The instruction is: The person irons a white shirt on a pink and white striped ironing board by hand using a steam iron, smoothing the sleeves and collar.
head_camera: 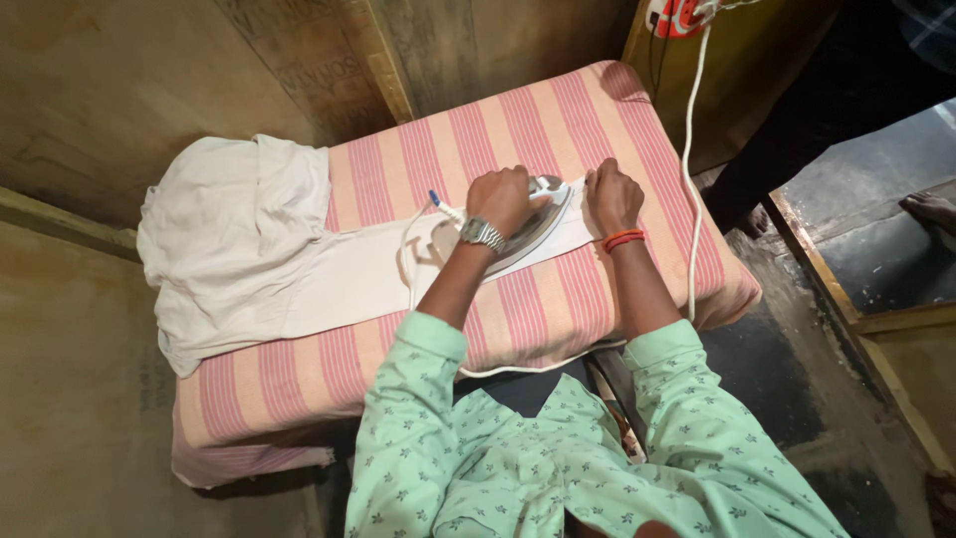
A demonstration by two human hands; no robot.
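- We take the iron (533, 221) as our landmark; it lies flat on a white cloth (349, 274), near the far right part of the striped worktop (518, 319).
- Our left hand (501, 199) sits on top of the iron, its grip clenched around the handle, a metal watch (483, 235) on the wrist just behind.
- Our right hand (612, 196) is just right of the iron, fist-like, its grip pressed down on the cloth's end and pinning it to the pad; we cannot tell whether the fingers pinch the fabric. A red band (623, 239) circles that wrist.
- The cloth runs left from under the iron as a flat strip, then bunches into a loose heap (224, 239) well left of the iron, draping over the worktop's left edge.
- A white cord (687, 179) rises right of the iron to a red and white socket (675, 15) on the wall beyond; more cord loops on the cloth just left of the iron and trails along the near edge of the worktop.
- Our green patterned sleeves (418, 418) fill the view nearer than the iron.
- Far right of the iron, another person's bare foot (931, 207) rests on the dark floor.
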